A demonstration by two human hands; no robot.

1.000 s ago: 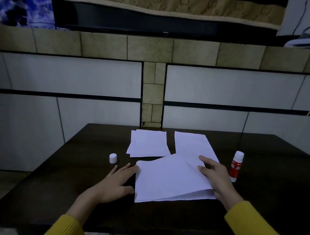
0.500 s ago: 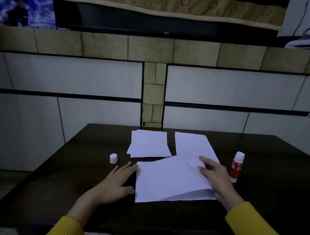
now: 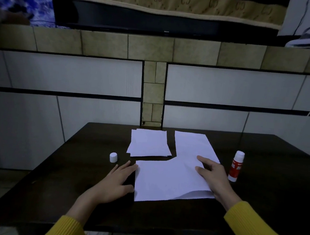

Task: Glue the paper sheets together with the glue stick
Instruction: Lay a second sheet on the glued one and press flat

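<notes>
White paper sheets (image 3: 166,181) lie stacked near the front of a dark table (image 3: 72,166), the top one slightly askew over the lower. My left hand (image 3: 115,183) rests flat beside their left edge, fingers spread. My right hand (image 3: 213,177) lies flat on their right side, pressing down. Another white sheet (image 3: 191,144) lies behind, partly under the stack. A smaller pile of white sheets (image 3: 149,143) sits at the back centre. The red-and-white glue stick (image 3: 236,165) stands upright, uncapped, right of my right hand. Its white cap (image 3: 113,157) stands to the left.
A tiled wall rises directly behind the table. Above it runs a ledge with a dark appliance (image 3: 158,21) under a patterned cloth. The table's front edge is close to my body; floor tiles show at the left.
Almost nothing moved: both hands stay where they were on and beside the front sheets, and the view has shifted only slightly.
</notes>
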